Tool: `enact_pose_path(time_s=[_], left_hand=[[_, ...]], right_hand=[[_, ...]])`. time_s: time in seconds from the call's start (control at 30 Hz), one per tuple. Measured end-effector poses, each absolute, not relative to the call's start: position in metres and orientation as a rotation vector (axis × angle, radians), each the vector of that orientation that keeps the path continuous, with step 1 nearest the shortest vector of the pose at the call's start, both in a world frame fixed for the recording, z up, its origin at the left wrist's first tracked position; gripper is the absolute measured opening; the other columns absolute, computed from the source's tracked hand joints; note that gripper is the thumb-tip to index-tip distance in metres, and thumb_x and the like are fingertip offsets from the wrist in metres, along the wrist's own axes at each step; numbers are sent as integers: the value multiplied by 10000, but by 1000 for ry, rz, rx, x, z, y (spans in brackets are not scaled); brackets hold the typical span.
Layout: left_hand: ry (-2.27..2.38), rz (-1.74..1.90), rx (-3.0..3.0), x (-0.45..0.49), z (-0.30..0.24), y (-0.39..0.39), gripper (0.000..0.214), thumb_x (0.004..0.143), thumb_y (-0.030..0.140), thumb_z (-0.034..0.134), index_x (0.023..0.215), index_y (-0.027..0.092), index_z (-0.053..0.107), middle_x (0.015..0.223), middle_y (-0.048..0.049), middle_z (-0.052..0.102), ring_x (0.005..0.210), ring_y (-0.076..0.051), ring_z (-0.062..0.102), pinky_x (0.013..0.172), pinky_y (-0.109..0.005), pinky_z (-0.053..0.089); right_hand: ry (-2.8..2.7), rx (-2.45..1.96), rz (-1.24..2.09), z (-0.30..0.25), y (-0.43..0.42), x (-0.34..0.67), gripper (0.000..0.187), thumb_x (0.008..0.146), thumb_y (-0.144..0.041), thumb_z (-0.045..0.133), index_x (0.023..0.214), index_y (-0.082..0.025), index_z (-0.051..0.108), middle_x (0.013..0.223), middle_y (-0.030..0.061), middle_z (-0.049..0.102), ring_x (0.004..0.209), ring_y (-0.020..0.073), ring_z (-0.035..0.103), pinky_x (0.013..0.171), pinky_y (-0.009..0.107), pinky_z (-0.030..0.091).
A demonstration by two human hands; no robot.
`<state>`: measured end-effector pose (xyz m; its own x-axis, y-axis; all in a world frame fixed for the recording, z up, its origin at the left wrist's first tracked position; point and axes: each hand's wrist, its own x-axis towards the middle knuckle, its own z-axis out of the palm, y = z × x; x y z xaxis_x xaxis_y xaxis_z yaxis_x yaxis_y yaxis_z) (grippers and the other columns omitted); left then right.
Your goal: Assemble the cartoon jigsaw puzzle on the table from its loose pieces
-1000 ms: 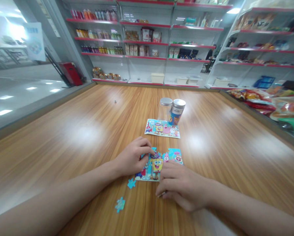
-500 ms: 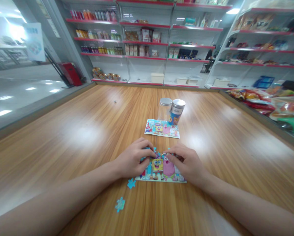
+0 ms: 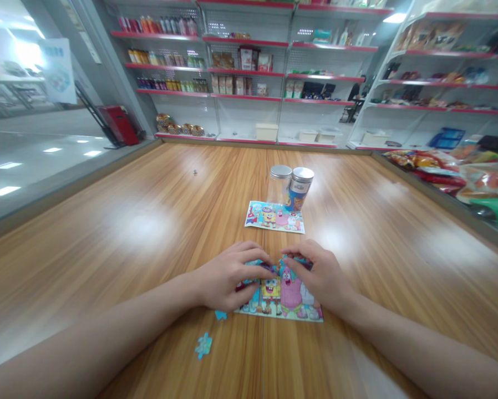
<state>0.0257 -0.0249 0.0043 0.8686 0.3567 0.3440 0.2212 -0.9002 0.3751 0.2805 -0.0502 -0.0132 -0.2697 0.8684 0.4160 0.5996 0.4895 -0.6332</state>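
A colourful cartoon jigsaw puzzle point(image 3: 283, 299) lies on the wooden table point(image 3: 149, 233) in front of me. My left hand point(image 3: 232, 274) rests on its left part, fingers curled and pressed down at the top edge. My right hand point(image 3: 315, 274) rests on its right part, fingertips pinched at the same top edge, close to the left fingertips. Whether a piece sits under them is hidden. Two loose blue pieces lie to the lower left: one piece point(image 3: 221, 315) beside the puzzle, another piece point(image 3: 203, 344) nearer me.
A printed reference picture point(image 3: 275, 216) lies farther back. Behind it stand a clear jar point(image 3: 279, 184) and a blue canister point(image 3: 301, 188), both with silver lids. Snack bags point(image 3: 461, 172) pile along the right edge. Store shelves point(image 3: 249, 72) line the back.
My right hand moved from the puzzle's near edge up to its top edge, meeting the left fingertips. The puzzle has slid slightly toward me, partly covering the nearer loose piece.
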Motion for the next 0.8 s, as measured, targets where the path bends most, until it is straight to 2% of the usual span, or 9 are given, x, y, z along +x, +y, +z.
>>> enact_pose_path(time_s=[0.4,0.6,0.8], left_hand=[[433,606,2713,26,5,-25,459,834,126,587,1272,248,644,1242,-110,637,1143,-274,577,1027,-474,495],[446,582,2714,26,4,-25,462,834,128,589,1278,247,641,1251,-107,630,1153,-275,569,1038,-477,483],[461,541,2722,27,5,-25,441,847,135,572,1270,233,645,1261,-107,618,1171,-275,546,1048,-472,464]], right_hand=[[-2099,-1160,444,-12,-48,279,161,944,-177,628,1041,-220,749,895,43,744,889,211,644,784,357,515],[-2022,-1247,446,-12,-48,277,93,901,-170,679,948,-220,741,867,37,729,870,209,651,756,338,531],[-2010,-1288,457,-10,-47,274,89,896,-162,695,937,-218,751,867,38,727,882,212,650,774,346,533]])
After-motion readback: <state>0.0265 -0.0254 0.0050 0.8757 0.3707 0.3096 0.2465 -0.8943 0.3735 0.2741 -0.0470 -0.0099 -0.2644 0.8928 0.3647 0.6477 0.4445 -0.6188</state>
